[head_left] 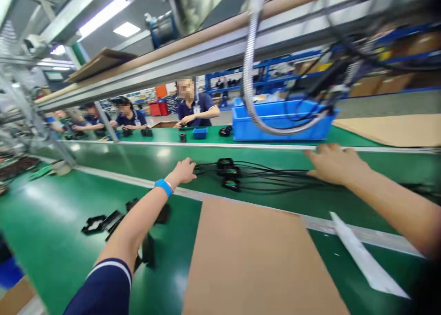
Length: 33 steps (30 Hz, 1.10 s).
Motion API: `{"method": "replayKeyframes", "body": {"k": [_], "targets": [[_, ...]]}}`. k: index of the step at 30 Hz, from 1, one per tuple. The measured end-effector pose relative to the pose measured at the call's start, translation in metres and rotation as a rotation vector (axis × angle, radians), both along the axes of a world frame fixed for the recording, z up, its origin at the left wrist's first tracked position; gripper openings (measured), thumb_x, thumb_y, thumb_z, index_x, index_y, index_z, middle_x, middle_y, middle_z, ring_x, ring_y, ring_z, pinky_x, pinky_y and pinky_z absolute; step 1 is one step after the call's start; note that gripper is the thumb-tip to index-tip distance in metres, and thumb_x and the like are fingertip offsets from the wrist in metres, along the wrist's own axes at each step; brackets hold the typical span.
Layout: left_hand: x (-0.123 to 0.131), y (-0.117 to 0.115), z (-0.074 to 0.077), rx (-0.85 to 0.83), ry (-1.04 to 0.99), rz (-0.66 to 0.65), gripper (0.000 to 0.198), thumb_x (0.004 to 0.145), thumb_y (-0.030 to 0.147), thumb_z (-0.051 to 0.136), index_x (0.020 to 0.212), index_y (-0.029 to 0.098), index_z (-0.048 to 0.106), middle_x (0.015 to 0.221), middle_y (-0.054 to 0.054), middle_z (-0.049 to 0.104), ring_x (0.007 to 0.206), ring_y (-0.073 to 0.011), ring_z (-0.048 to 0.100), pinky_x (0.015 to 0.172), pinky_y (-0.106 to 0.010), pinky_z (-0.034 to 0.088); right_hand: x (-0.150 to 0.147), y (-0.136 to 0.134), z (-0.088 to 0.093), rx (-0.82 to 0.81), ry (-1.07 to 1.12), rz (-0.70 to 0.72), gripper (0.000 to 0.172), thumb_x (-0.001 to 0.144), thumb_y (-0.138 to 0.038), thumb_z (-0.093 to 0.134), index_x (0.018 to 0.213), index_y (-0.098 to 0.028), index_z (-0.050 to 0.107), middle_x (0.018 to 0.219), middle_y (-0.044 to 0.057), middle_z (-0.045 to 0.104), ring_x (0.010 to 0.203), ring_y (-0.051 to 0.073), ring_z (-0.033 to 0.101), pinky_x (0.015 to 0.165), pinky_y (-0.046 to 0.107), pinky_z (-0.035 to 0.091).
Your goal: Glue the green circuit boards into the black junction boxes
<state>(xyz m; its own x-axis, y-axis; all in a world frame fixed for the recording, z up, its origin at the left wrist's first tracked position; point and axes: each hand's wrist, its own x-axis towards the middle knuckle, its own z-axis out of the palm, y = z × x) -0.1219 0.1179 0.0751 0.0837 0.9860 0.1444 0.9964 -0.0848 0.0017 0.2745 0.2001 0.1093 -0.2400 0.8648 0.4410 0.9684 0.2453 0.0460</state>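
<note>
Fans (229,172) on belt (138,158) btwn L hand (184,171) & R hand (336,163); cardboard (255,260) nearer, bin (279,122) behind.

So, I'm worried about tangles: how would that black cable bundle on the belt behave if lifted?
Probably floppy: the cables lie in loose strands, so they would sag between the left hand and right hand. The small black modules would likely dangle and weigh it down.

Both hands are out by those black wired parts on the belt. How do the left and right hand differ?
The left hand has a blue wristband; the right hand shows none. The left hand's fingers curl beside the black wired parts; the right hand lies flat and open over their cables. Both reach onto the green belt.
</note>
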Motion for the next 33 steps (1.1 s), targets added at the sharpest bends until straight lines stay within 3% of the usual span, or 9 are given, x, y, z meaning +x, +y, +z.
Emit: {"method": "replayKeyframes", "body": {"k": [2,6,9,12,16,20,27,30,33], "targets": [[-0.040,-0.046,0.006,0.015,-0.042,0.001,0.036,0.094,0.033,0.057,0.125,0.016,0.053,0.131,-0.011,0.051,0.113,-0.0266,0.055,0.094,-0.049,0.047,-0.072,-0.027,-0.018,-0.162,-0.032,0.288,0.034,0.070,-0.019,0.080,0.099,-0.003,0.072,0.105,0.030,0.064,0.107,0.036,0.053,0.077,0.043,0.037],[-0.094,-0.176,0.002,0.023,-0.153,-0.036,0.032,0.084,0.010,0.058,0.115,0.019,0.057,0.123,-0.008,0.056,0.116,-0.0210,0.052,0.104,-0.039,0.041,-0.223,-0.115,-0.053,-0.365,-0.028,0.844,0.021,0.083,-0.026,0.067,0.103,-0.025,0.073,0.111,0.011,0.066,0.110,0.026,0.051,0.087,0.035,0.039],[-0.102,-0.265,-0.027,0.038,-0.231,-0.015,0.040,0.076,0.005,0.055,0.113,0.021,0.058,0.123,-0.008,0.055,0.118,-0.0220,0.051,0.104,-0.037,0.042,-0.307,-0.173,-0.073,-0.445,0.047,0.999,0.030,0.095,-0.037,0.046,0.098,-0.023,0.072,0.100,0.009,0.067,0.101,0.022,0.054,0.088,0.035,0.040],[-0.096,-0.316,-0.065,0.062,-0.317,0.053,0.049,0.075,0.019,0.063,0.123,0.019,0.052,0.128,-0.013,0.050,0.119,-0.0281,0.050,0.102,-0.044,0.044,-0.349,-0.209,-0.089,-0.499,0.134,0.990,0.040,0.091,-0.051,0.046,0.107,-0.021,0.067,0.106,0.010,0.063,0.103,0.026,0.052,0.087,0.038,0.042],[-0.089,-0.334,-0.098,0.085,-0.473,0.130,0.050,0.079,0.026,0.063,0.128,0.024,0.051,0.133,-0.013,0.046,0.121,-0.0314,0.046,0.103,-0.051,0.040,-0.356,-0.227,-0.102,-0.562,0.173,0.964,0.034,0.077,-0.032,0.062,0.108,-0.016,0.065,0.110,0.011,0.061,0.102,0.024,0.054,0.088,0.034,0.042],[-0.091,-0.334,-0.104,0.164,-0.681,0.141,0.035,0.088,0.027,0.051,0.122,0.024,0.054,0.126,-0.012,0.051,0.116,-0.0272,0.051,0.102,-0.046,0.041,-0.344,-0.224,-0.102,-0.605,0.155,0.972,0.035,0.071,-0.005,0.049,0.098,-0.015,0.067,0.099,0.006,0.067,0.091,0.016,0.060,0.082,0.024,0.043],[-0.088,-0.333,-0.112,0.031,-1.432,0.378,0.049,0.094,0.057,0.028,0.126,0.022,0.041,0.107,-0.009,0.059,0.079,-0.0215,0.064,0.063,-0.037,0.059,-0.339,-0.198,-0.087,-0.530,0.067,0.973,0.024,0.077,-0.014,0.051,0.087,-0.018,0.072,0.090,0.007,0.070,0.097,0.024,0.055,0.082,0.032,0.043],[-0.089,-0.331,-0.116,-0.013,-1.377,0.416,0.053,0.091,0.059,0.026,0.126,0.021,0.038,0.118,-0.011,0.055,0.077,-0.0196,0.064,0.058,-0.034,0.059,-0.347,-0.181,-0.088,-0.496,0.005,0.987,0.032,0.075,-0.008,0.052,0.099,-0.019,0.071,0.105,0.007,0.068,0.104,0.025,0.052,0.091,0.035,0.040],[-0.091,-0.329,-0.116,0.035,-1.229,0.416,0.049,0.092,0.054,0.028,0.124,0.019,0.041,0.123,-0.013,0.051,0.098,-0.0234,0.061,0.082,-0.041,0.056,-0.354,-0.171,-0.096,-0.512,-0.065,0.978,0.018,0.076,-0.014,0.060,0.089,-0.019,0.071,0.098,0.008,0.068,0.100,0.025,0.054,0.085,0.034,0.042]]}}
